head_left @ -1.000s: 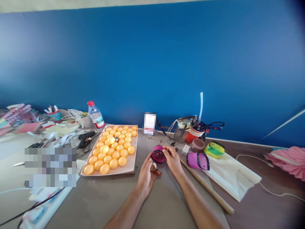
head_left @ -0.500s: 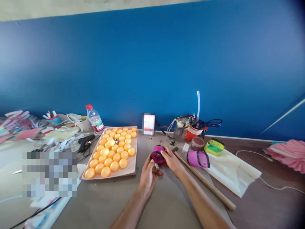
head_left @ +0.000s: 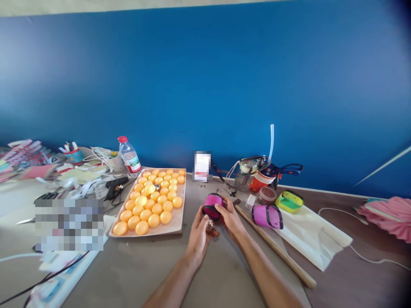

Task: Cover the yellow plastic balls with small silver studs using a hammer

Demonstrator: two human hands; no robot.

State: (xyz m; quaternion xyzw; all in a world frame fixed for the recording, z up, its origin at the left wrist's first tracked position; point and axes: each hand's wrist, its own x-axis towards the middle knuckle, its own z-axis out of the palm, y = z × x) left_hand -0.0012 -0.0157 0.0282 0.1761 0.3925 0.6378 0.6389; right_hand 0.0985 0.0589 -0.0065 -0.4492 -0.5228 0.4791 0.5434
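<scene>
My left hand [head_left: 198, 234] and my right hand [head_left: 229, 217] meet over the middle of the table. Between them is a small magenta cup [head_left: 212, 205] tipped on its side, its dark opening facing me. My right hand's fingers are wrapped round the cup. My left hand's fingers are curled on a small shiny brownish piece [head_left: 210, 225] just under the cup's mouth. To the left lies a pale tray [head_left: 177, 220] filled with several orange balls [head_left: 153, 201].
A long wooden stick [head_left: 276, 248] runs diagonally right of my hands. Beyond it lie a purple cup [head_left: 267, 216], white cloth [head_left: 313, 233], a yellow-green case [head_left: 289, 200] and a red cup with tools [head_left: 260, 174]. A water bottle [head_left: 129, 156] and clutter stand at the left.
The magenta cup has been tilted and drawn closer between both hands; my left hand rose to its mouth. The view shifted slightly.
</scene>
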